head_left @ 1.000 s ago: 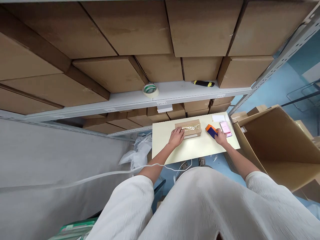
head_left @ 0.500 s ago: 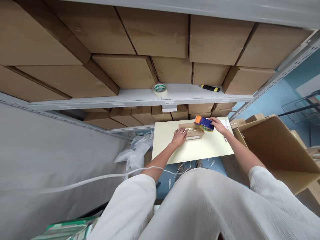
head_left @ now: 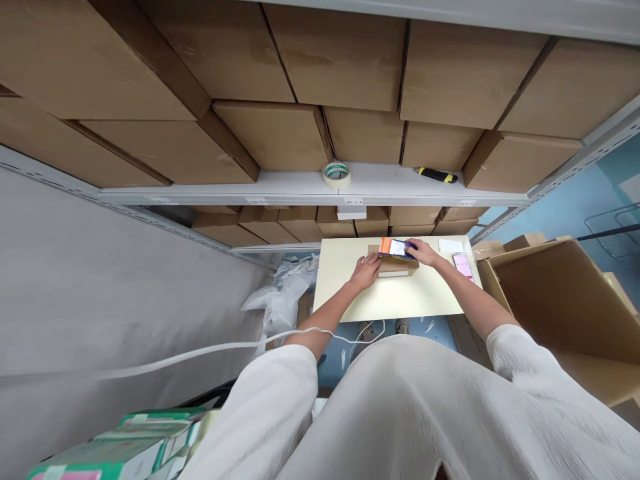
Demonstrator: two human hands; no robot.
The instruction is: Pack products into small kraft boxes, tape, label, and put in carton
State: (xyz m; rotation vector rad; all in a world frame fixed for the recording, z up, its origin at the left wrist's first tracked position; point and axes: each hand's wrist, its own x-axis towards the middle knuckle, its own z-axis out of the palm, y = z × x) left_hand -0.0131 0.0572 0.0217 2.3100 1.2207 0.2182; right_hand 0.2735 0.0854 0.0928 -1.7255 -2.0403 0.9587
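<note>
A small brown cardboard box [head_left: 399, 269] with a pale label on its near side lies on the cream table [head_left: 390, 303]. My left hand [head_left: 367, 271] holds the box at its left end, fingers bent over the edge. Above the box, my right hand [head_left: 421, 251] grips a blue and orange tape dispenser [head_left: 394, 247] by its right end. The dispenser is tilted over the top of the box and hides part of it; whether its edge touches the cardboard I cannot tell.
A phone [head_left: 463, 266] and white paper [head_left: 451, 245] lie at the table's right. The shelf [head_left: 300, 181] holds large cartons, a masking tape roll [head_left: 337, 175] and a box cutter [head_left: 437, 175]. A large open carton [head_left: 565, 293] stands right; a white cable [head_left: 215, 347] crosses left.
My right hand has moved left with the tape dispenser, from the right end of the box to above its left half. The dispenser has turned. My left hand stays at the box.
</note>
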